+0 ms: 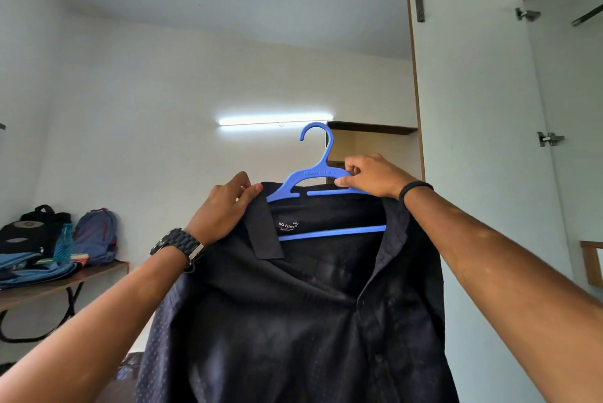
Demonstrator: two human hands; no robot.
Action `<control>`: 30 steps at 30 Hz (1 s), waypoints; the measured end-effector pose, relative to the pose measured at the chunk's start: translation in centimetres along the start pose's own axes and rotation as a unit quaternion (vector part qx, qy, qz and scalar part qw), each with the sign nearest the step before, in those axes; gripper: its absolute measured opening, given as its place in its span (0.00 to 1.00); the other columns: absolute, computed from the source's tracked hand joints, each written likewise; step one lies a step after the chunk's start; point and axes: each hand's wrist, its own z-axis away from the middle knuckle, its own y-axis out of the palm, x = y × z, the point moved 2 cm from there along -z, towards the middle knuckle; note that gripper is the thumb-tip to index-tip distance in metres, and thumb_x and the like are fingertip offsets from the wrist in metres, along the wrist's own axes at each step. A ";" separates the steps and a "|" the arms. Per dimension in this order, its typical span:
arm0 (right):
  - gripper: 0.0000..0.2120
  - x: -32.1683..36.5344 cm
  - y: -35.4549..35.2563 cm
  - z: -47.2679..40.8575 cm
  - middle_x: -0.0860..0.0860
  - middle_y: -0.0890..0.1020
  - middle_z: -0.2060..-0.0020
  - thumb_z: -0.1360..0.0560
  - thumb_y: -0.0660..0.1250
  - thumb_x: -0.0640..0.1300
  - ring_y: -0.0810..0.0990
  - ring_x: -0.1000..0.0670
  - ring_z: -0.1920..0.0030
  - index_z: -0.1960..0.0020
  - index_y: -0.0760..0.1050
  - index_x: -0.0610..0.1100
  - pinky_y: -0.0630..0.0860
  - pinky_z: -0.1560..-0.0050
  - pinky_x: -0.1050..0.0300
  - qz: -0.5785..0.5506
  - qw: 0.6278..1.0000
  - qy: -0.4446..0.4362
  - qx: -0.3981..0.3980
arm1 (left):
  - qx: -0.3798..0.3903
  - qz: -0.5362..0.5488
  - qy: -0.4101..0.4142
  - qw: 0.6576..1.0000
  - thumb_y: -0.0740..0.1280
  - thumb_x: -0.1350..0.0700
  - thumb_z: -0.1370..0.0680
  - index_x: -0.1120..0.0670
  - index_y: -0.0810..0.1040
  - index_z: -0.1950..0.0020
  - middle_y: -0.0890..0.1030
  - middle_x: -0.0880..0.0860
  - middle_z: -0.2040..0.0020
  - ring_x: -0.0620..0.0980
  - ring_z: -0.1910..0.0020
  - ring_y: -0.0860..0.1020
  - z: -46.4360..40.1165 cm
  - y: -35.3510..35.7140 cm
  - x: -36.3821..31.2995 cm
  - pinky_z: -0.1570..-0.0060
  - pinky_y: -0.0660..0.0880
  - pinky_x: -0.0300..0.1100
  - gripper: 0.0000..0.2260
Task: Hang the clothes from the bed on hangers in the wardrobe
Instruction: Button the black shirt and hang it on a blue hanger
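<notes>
We hold a dark shirt (293, 304) up in front of us at chest height, already partly threaded onto a blue plastic hanger (318, 174), so that its weight falls free and we can see how the shoulders sit. Our right hand (368, 176) is clenched round the hanger's upper arm just beside the neck, thumb and fingers wrapped on the flat plastic; this carries the load and keeps the hook (315, 132) upright and clear for the rail. Our left hand (225, 207) pinches the shirt's collar (264, 229) at the left shoulder, most likely to tug the cloth over the hanger's end, since on that side the fabric looks bunched and the collar flap hangs folded forward. The hanger is a thin, flat moulding with raised lettering, a notched shoulder and a slim lower bar that shows through the open neck below the label (288, 226). The shirt is soft and limp, navy with a fine dotted weave, and its button placket runs down the right half. The wardrobe door (473, 141) stands open to our right, pale and smooth with metal hinges; the rail inside is barely in view. A side table (65, 282) with backpacks stands well apart on the left.
</notes>
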 end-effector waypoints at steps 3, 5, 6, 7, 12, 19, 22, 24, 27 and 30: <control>0.17 -0.4 -0.2 0.3 0.51 0.69 0.67 0.25 0.69 0.52 0.65 0.51 0.67 0.63 0.64 0.45 0.62 0.66 0.58 -0.032 0.999 -0.001 -0.005 | 0.028 -0.033 0.009 0.999 0.55 0.43 0.19 0.52 0.70 0.55 0.77 0.54 0.65 0.51 0.64 0.74 0.4 -0.3 0.1 0.63 0.68 0.45 0.14; 0.17 -0.8 -0.5 0.7 0.52 0.67 0.69 0.25 0.69 0.51 0.64 0.52 0.68 0.63 0.65 0.44 0.60 0.67 0.59 -0.062 0.998 -0.004 -0.020 | 0.062 -0.030 -0.009 0.998 0.56 0.41 0.20 0.48 0.72 0.54 0.79 0.51 0.60 0.49 0.58 0.76 0.6 -0.6 1.4 0.57 0.71 0.46 0.13; 0.17 -1.0 -0.7 0.8 0.52 0.67 0.70 0.25 0.69 0.50 0.63 0.52 0.69 0.62 0.65 0.44 0.60 0.67 0.59 -0.077 0.997 -0.008 -0.029 | 0.079 -0.015 -0.026 0.996 0.58 0.39 0.22 0.46 0.73 0.52 0.80 0.49 0.56 0.48 0.55 0.77 0.8 -0.8 2.2 0.54 0.73 0.46 0.12; 0.16 -1.2 -0.9 0.9 0.53 0.66 0.70 0.25 0.69 0.50 0.63 0.53 0.70 0.62 0.65 0.43 0.59 0.67 0.59 -0.089 0.995 -0.012 -0.037 | 0.092 0.001 -0.045 0.995 0.61 0.40 0.23 0.45 0.74 0.49 0.80 0.47 0.52 0.47 0.53 0.78 1.0 -0.9 3.2 0.53 0.74 0.44 0.11; 0.15 -2.4 -1.5 1.2 0.52 0.76 0.69 0.24 0.69 0.50 0.67 0.53 0.70 0.64 0.67 0.45 0.62 0.66 0.59 -0.118 0.992 -0.020 -0.044 | 0.132 0.107 -0.124 0.978 0.79 0.41 0.40 0.53 0.76 0.53 0.81 0.47 0.55 0.47 0.55 0.80 1.9 -2.1 6.6 0.56 0.76 0.40 0.25; 0.15 -3.1 -2.1 1.1 0.40 0.81 0.58 0.25 0.68 0.54 0.76 0.48 0.62 0.56 0.74 0.41 0.69 0.56 0.53 -0.136 0.990 -0.017 -0.012 | 0.274 0.417 -0.226 0.837 0.83 0.50 0.43 0.64 0.83 0.51 0.82 0.63 0.49 0.56 0.53 0.83 3.1 -4.1 8.0 0.55 0.80 0.44 0.27; 0.15 -2.5 -1.7 1.1 0.43 0.83 0.57 0.25 0.68 0.54 0.79 0.45 0.59 0.55 0.75 0.40 0.73 0.53 0.50 -0.153 0.988 -0.021 0.000 | 0.216 0.357 -0.252 0.873 0.73 0.51 0.28 0.58 0.79 0.39 0.82 0.56 0.44 0.53 0.48 0.81 2.8 -3.9 8.3 0.49 0.79 0.45 0.20; 0.14 -2.1 -1.4 1.2 0.47 0.84 0.58 0.24 0.68 0.52 0.80 0.43 0.58 0.55 0.74 0.39 0.74 0.52 0.50 -0.165 0.986 -0.022 -0.004 | 0.125 0.223 -0.258 0.932 0.62 0.47 0.20 0.53 0.75 0.36 0.80 0.51 0.45 0.50 0.50 0.79 2.5 -3.4 7.9 0.42 0.74 0.49 0.16; 0.13 -1.5 -0.8 1.4 0.58 0.81 0.68 0.23 0.67 0.50 0.78 0.52 0.65 0.59 0.72 0.41 0.70 0.58 0.57 -0.171 0.985 -0.023 0.005 | 0.080 0.191 -0.146 0.967 0.62 0.41 0.22 0.47 0.76 0.40 0.80 0.46 0.45 0.45 0.45 0.77 2.1 -3.1 4.6 0.41 0.72 0.45 0.16; 0.12 -0.4 -0.9 1.8 0.59 0.74 0.74 0.23 0.66 0.49 0.70 0.58 0.70 0.59 0.71 0.42 0.64 0.65 0.63 -0.158 0.987 -0.025 0.000 | 0.118 0.005 -0.044 0.992 0.64 0.45 0.22 0.44 0.78 0.51 0.80 0.44 0.58 0.43 0.56 0.78 1.6 -3.3 1.3 0.55 0.72 0.39 0.06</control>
